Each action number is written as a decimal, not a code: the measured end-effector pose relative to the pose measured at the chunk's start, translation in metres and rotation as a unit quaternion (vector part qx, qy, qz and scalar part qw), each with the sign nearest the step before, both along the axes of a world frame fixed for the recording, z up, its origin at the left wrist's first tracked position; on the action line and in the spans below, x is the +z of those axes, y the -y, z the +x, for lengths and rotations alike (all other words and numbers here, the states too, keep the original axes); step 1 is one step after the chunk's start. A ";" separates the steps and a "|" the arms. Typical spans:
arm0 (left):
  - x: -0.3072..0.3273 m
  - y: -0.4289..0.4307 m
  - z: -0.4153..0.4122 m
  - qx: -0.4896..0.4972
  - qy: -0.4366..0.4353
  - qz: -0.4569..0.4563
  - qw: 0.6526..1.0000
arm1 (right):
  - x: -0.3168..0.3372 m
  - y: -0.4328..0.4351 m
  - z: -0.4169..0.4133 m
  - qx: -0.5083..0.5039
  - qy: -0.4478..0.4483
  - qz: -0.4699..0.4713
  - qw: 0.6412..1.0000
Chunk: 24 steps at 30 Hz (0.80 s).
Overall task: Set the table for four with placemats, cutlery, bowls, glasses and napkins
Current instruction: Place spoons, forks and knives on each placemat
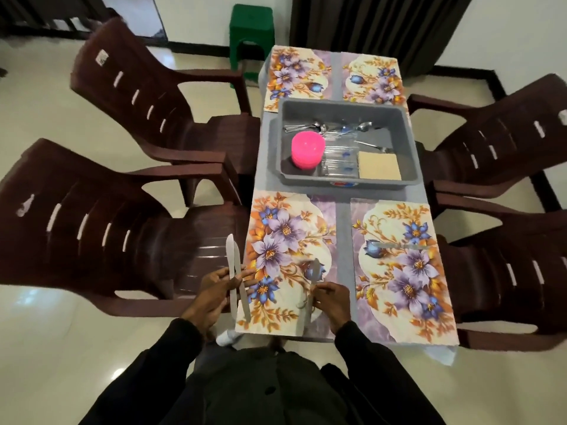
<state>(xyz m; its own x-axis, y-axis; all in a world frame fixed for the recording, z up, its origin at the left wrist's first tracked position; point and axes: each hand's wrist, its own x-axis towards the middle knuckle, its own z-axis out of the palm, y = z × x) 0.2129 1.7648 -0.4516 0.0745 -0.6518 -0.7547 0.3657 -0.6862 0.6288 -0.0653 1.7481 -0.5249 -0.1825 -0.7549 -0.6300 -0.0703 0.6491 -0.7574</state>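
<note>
Knife-laying | right hand (330, 297) pinches one knife (313, 273), left hand (218, 291) grips two knives (230, 259) | set it straight on placemat (285, 228) nearside of tub (337, 110)

Placemats (288, 240): cream w/ purple & blue flowers, orange leaves, lilac marbled edge. Bench (266, 167) cover grey-blue. Tub (340, 101) grey; bowls (307, 148) hot pink; napkins (379, 165) tan. Knives (230, 256) silver. Chairs (92, 228) dark reddish-brown, slotted backs. Stool (252, 19) green. Floor (46, 118) glossy cream w/ black border. Sleeves (184, 348) black.
</note>
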 end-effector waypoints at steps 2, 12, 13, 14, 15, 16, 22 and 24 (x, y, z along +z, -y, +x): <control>-0.005 0.009 0.005 -0.012 -0.007 0.002 1.000 | -0.003 -0.006 0.000 -0.022 -0.015 0.000 1.000; -0.004 0.039 0.062 -0.121 -0.045 0.004 0.992 | -0.030 -0.023 0.043 -0.020 -0.360 0.029 0.932; -0.004 0.044 0.072 -0.132 -0.047 0.001 0.990 | -0.033 -0.025 0.052 -0.020 -0.377 0.026 0.926; -0.005 0.048 0.080 -0.142 -0.050 -0.001 0.989 | -0.037 -0.027 0.059 -0.011 -0.395 0.022 0.918; -0.006 0.051 0.089 -0.152 -0.052 0.000 0.987 | -0.041 -0.028 0.067 0.001 -0.408 0.020 0.913; -0.008 0.054 0.098 -0.161 -0.049 0.001 0.986 | -0.044 -0.029 0.073 0.009 -0.419 0.022 0.908; -0.014 0.064 0.146 -0.198 -0.056 -0.006 0.979 | -0.054 -0.028 0.095 -0.091 -0.415 0.058 0.904; -0.015 0.065 0.158 -0.204 -0.058 -0.010 0.977 | -0.049 -0.027 0.102 -0.119 -0.410 0.081 0.901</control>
